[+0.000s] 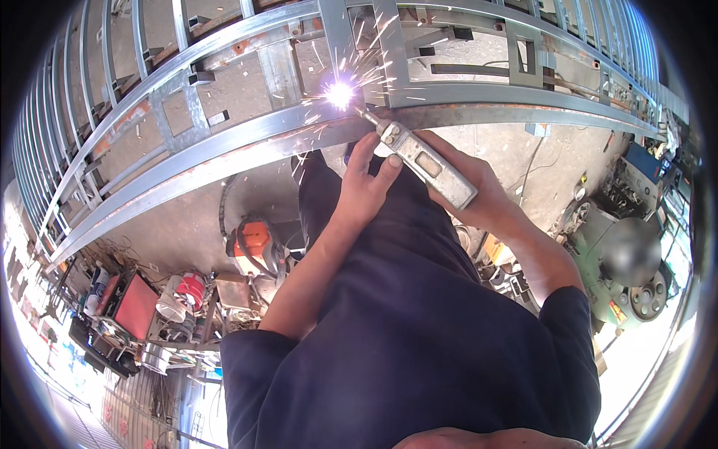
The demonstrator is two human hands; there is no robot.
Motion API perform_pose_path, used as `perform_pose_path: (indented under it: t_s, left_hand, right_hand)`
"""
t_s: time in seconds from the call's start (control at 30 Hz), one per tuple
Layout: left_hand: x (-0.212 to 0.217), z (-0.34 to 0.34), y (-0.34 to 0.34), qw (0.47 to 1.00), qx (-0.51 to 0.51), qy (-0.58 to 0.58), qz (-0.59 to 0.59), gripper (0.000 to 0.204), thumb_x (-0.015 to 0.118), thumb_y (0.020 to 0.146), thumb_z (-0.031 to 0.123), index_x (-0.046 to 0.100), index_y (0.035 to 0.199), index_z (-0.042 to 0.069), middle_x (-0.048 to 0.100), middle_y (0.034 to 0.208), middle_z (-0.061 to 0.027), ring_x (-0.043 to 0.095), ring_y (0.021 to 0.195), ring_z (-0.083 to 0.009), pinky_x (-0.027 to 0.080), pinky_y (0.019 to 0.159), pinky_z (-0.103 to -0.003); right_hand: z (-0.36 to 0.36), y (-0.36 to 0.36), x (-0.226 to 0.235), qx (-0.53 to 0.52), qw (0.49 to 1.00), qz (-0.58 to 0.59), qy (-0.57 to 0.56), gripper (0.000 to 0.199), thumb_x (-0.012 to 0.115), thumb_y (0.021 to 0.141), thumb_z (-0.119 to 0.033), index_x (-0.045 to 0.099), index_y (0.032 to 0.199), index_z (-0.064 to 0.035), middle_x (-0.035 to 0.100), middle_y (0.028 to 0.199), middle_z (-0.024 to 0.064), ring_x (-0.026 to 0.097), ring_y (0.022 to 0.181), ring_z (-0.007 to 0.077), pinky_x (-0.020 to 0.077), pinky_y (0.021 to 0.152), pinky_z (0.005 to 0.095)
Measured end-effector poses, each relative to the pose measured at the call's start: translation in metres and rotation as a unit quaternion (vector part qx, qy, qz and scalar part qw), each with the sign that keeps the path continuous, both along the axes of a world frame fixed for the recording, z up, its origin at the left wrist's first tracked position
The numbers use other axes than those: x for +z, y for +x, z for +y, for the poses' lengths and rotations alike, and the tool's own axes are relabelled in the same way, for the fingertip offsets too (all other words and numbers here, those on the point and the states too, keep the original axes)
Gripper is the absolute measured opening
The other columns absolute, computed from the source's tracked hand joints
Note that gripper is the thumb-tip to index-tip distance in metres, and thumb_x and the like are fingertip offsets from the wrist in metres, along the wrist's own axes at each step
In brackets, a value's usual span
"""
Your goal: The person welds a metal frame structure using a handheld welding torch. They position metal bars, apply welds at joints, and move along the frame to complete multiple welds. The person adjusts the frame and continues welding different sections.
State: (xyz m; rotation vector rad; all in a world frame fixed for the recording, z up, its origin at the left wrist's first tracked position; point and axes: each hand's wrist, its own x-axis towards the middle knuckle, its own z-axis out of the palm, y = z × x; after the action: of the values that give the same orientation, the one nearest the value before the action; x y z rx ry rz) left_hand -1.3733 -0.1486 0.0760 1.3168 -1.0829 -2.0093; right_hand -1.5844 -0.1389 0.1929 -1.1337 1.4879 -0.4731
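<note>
A boxy grey welding gun [435, 170] points up and to the left, its thin nozzle just short of a bright white-violet spark [339, 95]. My right hand [473, 179] wraps round the gun's body from its right side, the fingers partly hidden behind it. Close to the nozzle, my left hand [365, 183] steadies the gun's front end, with thumb and index finger bent about it. Sparks fly up and outward from a joint on a steel tube frame [247, 138], where an upright meets the long near rail. Glare hides the joint itself.
Upright bars of the frame fan out left and right. Behind the near rail stand an orange-and-black machine [253, 241], a red box [136, 307] and mixed tools at left. To the right are a green machine [598, 243] and a blue case [643, 161]. A thin cable [530, 168] crosses the floor.
</note>
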Motion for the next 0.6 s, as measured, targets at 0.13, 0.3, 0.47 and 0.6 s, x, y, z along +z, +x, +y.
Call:
perform_pose_path:
  t_s: [0.13, 0.3, 0.47, 0.6]
  left_hand:
    - [0.0000, -0.0017, 0.0000, 1.000, -0.009, 0.019, -0.005, 0.077, 0.075, 0.102, 0.040, 0.045, 0.156, -0.007, 0.045, 0.161, -0.0205, 0.040, 0.154, -0.0308, 0.031, 0.127, -0.041]
    - [-0.0040, 0.0016, -0.0003, 0.999, -0.015, 0.025, -0.013, 0.080, 0.074, 0.102, 0.044, 0.045, 0.157, -0.006, 0.043, 0.163, -0.0217, 0.039, 0.155, -0.0318, 0.030, 0.128, -0.041]
    - [-0.0054, 0.0021, -0.0017, 1.000, -0.012, 0.007, 0.002, 0.079, 0.075, 0.102, 0.044, 0.047, 0.155, -0.006, 0.046, 0.161, -0.0206, 0.042, 0.153, -0.0311, 0.032, 0.127, -0.041]
    - [-0.0033, 0.0037, -0.0024, 1.000, -0.009, 0.014, -0.001, 0.078, 0.074, 0.102, 0.045, 0.047, 0.155, -0.006, 0.047, 0.159, -0.0202, 0.043, 0.152, -0.0305, 0.033, 0.126, -0.041]
  right_hand:
    - [-0.0001, 0.0001, 0.0004, -0.001, 1.000, -0.007, -0.004, 0.076, 0.067, 0.091, 0.004, 0.046, 0.163, -0.0099, 0.072, 0.133, 0.0069, 0.064, 0.112, 0.0078, 0.0530, 0.096, 0.0274]
    - [0.0005, -0.0010, 0.0012, 0.004, 1.000, -0.002, -0.013, 0.076, 0.066, 0.091, 0.004, 0.046, 0.163, -0.0108, 0.072, 0.133, 0.0062, 0.064, 0.111, 0.0071, 0.0530, 0.095, 0.0273]
    - [0.0013, -0.0012, 0.0039, 0.002, 1.000, 0.000, 0.009, 0.077, 0.066, 0.091, 0.005, 0.046, 0.163, -0.0110, 0.071, 0.134, 0.0063, 0.064, 0.112, 0.0073, 0.0528, 0.096, 0.0276]
    - [0.0016, -0.0014, 0.0069, 0.002, 1.000, 0.000, 0.024, 0.077, 0.067, 0.091, 0.004, 0.045, 0.164, -0.0105, 0.070, 0.138, 0.0077, 0.063, 0.118, 0.0089, 0.0519, 0.100, 0.0287]
